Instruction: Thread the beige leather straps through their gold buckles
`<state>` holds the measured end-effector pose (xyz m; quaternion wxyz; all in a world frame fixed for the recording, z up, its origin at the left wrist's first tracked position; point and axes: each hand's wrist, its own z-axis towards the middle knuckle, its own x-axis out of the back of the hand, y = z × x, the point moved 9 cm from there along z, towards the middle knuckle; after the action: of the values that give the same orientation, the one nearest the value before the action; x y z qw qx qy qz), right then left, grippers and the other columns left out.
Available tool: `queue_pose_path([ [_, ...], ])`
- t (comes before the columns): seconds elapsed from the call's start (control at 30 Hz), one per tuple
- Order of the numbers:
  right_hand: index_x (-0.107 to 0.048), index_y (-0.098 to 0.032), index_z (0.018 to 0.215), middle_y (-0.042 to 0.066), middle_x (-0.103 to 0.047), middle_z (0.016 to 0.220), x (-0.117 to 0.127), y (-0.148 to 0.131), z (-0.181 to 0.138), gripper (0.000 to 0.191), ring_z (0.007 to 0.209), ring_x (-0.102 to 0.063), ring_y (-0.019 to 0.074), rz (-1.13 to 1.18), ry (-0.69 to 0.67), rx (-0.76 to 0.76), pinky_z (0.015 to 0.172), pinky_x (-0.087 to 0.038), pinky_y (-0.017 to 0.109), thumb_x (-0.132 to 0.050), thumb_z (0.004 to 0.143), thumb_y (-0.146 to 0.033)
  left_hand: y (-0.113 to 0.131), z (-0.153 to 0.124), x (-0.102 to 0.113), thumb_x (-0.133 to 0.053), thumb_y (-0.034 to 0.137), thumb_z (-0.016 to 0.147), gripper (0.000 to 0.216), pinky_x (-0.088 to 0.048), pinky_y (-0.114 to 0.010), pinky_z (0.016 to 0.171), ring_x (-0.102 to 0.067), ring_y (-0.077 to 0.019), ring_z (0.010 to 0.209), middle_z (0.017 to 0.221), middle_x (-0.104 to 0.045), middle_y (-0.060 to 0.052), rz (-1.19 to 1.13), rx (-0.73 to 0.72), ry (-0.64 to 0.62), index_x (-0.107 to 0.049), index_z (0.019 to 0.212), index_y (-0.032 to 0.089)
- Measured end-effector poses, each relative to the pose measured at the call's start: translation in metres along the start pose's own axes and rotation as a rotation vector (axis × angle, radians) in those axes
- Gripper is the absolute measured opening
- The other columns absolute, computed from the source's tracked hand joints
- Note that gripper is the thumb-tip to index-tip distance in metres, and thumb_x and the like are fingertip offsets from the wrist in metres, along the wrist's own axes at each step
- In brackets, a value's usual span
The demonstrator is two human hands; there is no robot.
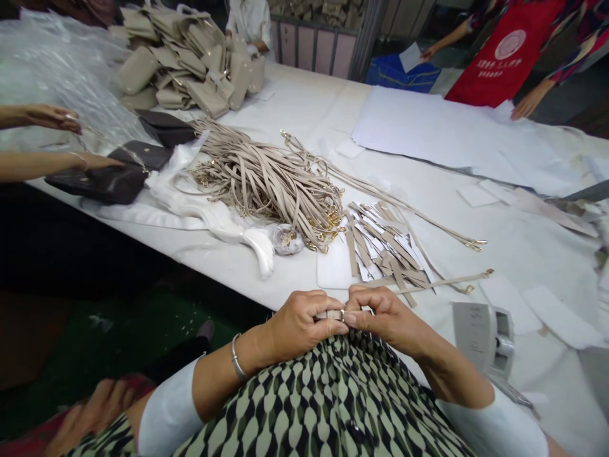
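Observation:
My left hand [299, 324] and my right hand [385, 314] meet fingertip to fingertip close to my body, at the table's near edge. Between them they pinch a small beige strap piece [334, 314] with a metal fitting. From my right hand a thin beige strap [447, 281] runs out to the right across the white table [523, 254], ending in a gold clasp. Just beyond my hands lies a heap of short beige strips [380, 244] and a big bundle of long beige straps [271, 181] with gold hooks.
A grey tape dispenser [483, 336] stands to the right of my hands. At the left another person's hands work on dark brown pouches [102, 181]. Beige pouches [185, 57] are stacked at the back left; white paper sheets [428, 127] and a person in a red apron [509, 57] are at the back right.

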<state>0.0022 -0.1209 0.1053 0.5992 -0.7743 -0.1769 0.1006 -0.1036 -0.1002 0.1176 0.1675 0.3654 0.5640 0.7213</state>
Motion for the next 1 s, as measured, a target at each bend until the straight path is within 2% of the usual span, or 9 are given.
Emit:
queue_pose_path([
  [0.1,-0.056,-0.013,0.061,-0.004,-0.043,0.063,-0.004,0.005,0.004,0.036,0.060,-0.038,0.0102,0.005,-0.019,-0.050,0.058,-0.029,0.024,-0.068,0.078,-0.043,-0.004,0.002,-0.004,-0.069,0.025,0.078,0.014,-0.041,-0.021,0.061,-0.051,-0.0105,0.063,0.067,-0.058,0.000,-0.031,0.023,-0.018,-0.070,0.082,0.012],
  [0.2,-0.057,-0.014,0.070,-0.004,-0.044,0.063,0.002,0.009,0.005,0.034,0.059,-0.037,0.0103,-0.028,0.027,-0.108,0.055,-0.029,0.023,-0.070,0.076,-0.045,-0.015,0.001,-0.005,-0.072,0.025,0.075,0.026,-0.040,-0.020,0.059,-0.049,-0.0097,0.061,0.066,-0.054,0.003,-0.152,0.128,0.014,-0.065,0.098,0.013],
  [0.3,-0.057,-0.019,0.098,0.000,-0.054,0.084,0.007,-0.007,0.004,0.035,0.074,-0.048,0.0139,-0.160,0.074,0.025,0.065,-0.038,0.024,-0.073,0.076,-0.041,-0.023,-0.001,-0.004,-0.072,0.023,0.074,0.052,-0.040,-0.021,0.059,-0.049,-0.0094,0.060,0.065,-0.050,0.007,-0.231,0.201,0.047,-0.047,0.120,0.016],
  [0.37,-0.054,-0.023,0.111,0.003,-0.057,0.100,-0.002,-0.022,0.002,0.037,0.089,-0.053,0.0170,-0.260,0.013,0.154,0.078,-0.041,0.027,-0.069,0.080,-0.038,-0.023,-0.002,-0.005,-0.070,0.018,0.075,0.054,-0.042,-0.022,0.063,-0.052,-0.0100,0.064,0.070,-0.051,0.006,-0.234,0.215,0.047,-0.040,0.120,0.018],
  [0.57,-0.056,-0.023,0.112,0.006,-0.060,0.105,-0.023,-0.029,-0.002,0.023,0.092,-0.057,0.0177,-0.554,-0.107,0.262,0.080,-0.044,0.030,-0.057,0.089,-0.024,-0.021,-0.004,-0.020,-0.068,0.018,0.076,0.057,-0.046,-0.026,0.072,-0.057,-0.0138,0.082,0.093,-0.058,-0.004,-0.382,0.270,-0.036,-0.032,0.121,0.017],
  [0.73,-0.059,-0.019,0.099,0.005,-0.062,0.088,-0.010,-0.028,0.001,0.014,0.080,-0.058,0.0173,-0.498,0.033,0.386,0.072,-0.046,0.029,-0.059,0.085,-0.025,-0.017,-0.007,0.001,-0.071,0.017,0.069,0.057,-0.044,-0.031,0.083,-0.052,-0.0177,0.097,0.106,-0.053,-0.006,-0.247,0.211,0.039,-0.044,0.119,0.017],
  [0.87,-0.061,-0.021,0.088,0.004,-0.061,0.074,0.005,-0.033,-0.007,0.009,0.067,-0.059,0.0178,-0.484,0.171,0.409,0.061,-0.048,0.029,-0.058,0.082,-0.028,-0.004,-0.014,0.018,-0.063,0.034,0.080,0.021,-0.042,-0.031,0.076,-0.052,-0.0160,0.081,0.086,-0.053,-0.003,-0.069,0.221,0.150,-0.063,0.091,0.017],
  [0.97,-0.066,-0.030,0.081,0.004,-0.063,0.068,0.010,-0.032,-0.006,0.010,0.063,-0.064,0.0237,-0.501,0.239,0.444,0.052,-0.051,0.033,-0.060,0.074,-0.033,-0.006,-0.006,0.021,-0.063,0.043,0.078,0.023,-0.043,-0.035,0.068,-0.054,-0.0193,0.074,0.071,-0.053,-0.004,-0.057,0.282,0.211,-0.070,0.074,0.021],
  [1.0,-0.067,-0.036,0.082,0.005,-0.064,0.069,0.014,-0.028,0.004,0.015,0.063,-0.065,0.0277,-0.515,0.286,0.408,0.047,-0.050,0.037,-0.062,0.068,-0.038,-0.012,0.007,0.015,-0.064,0.045,0.076,0.021,-0.044,-0.035,0.063,-0.056,-0.0209,0.072,0.068,-0.053,-0.004,-0.097,0.307,0.115,-0.072,0.077,0.025],
])
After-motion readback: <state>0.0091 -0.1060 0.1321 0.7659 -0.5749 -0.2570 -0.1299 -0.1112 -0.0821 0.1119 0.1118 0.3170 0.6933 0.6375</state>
